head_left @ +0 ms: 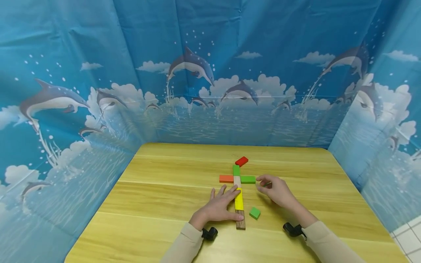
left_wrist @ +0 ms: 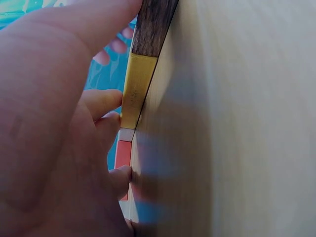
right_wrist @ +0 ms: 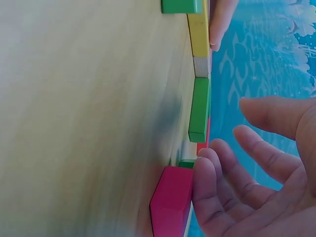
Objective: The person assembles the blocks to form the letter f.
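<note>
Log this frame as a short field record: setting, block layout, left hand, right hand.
setting: wooden table, dolphin-print backdrop
layout: cross of flat blocks; orange block and green block as arms, yellow block and brown block in the stem
loose: red block, small green block
left hand: flat, touching the yellow block
right hand: at the green block's end; contact unclear

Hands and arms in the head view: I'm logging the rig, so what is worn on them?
Both hands, left hand and right hand, are bare. Each arm has a long beige sleeve, and a small black wrist camera sits under each wrist.
</note>
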A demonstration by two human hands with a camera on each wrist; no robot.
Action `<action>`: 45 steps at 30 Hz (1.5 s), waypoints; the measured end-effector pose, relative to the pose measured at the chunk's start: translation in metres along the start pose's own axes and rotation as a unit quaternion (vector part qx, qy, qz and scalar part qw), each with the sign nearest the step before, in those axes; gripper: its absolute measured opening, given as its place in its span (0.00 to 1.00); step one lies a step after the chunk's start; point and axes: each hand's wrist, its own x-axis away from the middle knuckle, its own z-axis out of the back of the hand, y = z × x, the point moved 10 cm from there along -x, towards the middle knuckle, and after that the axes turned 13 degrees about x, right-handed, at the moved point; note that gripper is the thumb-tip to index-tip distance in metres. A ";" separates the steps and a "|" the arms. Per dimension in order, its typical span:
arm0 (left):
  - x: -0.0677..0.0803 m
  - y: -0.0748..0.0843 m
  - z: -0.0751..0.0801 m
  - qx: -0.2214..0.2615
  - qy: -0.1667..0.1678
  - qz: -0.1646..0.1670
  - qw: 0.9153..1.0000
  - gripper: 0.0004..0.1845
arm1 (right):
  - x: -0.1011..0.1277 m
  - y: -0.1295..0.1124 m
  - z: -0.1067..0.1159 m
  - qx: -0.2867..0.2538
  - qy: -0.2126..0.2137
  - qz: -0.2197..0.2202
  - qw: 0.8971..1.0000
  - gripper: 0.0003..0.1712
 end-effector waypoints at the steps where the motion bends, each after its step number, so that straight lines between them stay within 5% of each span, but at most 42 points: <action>1: 0.000 0.000 0.000 0.000 0.000 0.000 1.000 0.51 | 0.002 -0.001 0.000 0.001 0.000 0.002 1.000 0.19; 8: 0.002 0.003 0.001 0.000 0.000 -0.003 1.000 0.51 | 0.021 -0.011 -0.003 0.015 -0.013 0.021 1.000 0.18; 25: 0.003 0.002 0.001 -0.002 0.002 -0.003 1.000 0.51 | 0.051 -0.041 -0.033 0.019 -0.129 0.118 0.985 0.21; 45: 0.002 0.003 0.002 0.007 0.006 -0.013 1.000 0.51 | 0.054 -0.040 -0.040 0.045 -0.120 0.093 0.987 0.23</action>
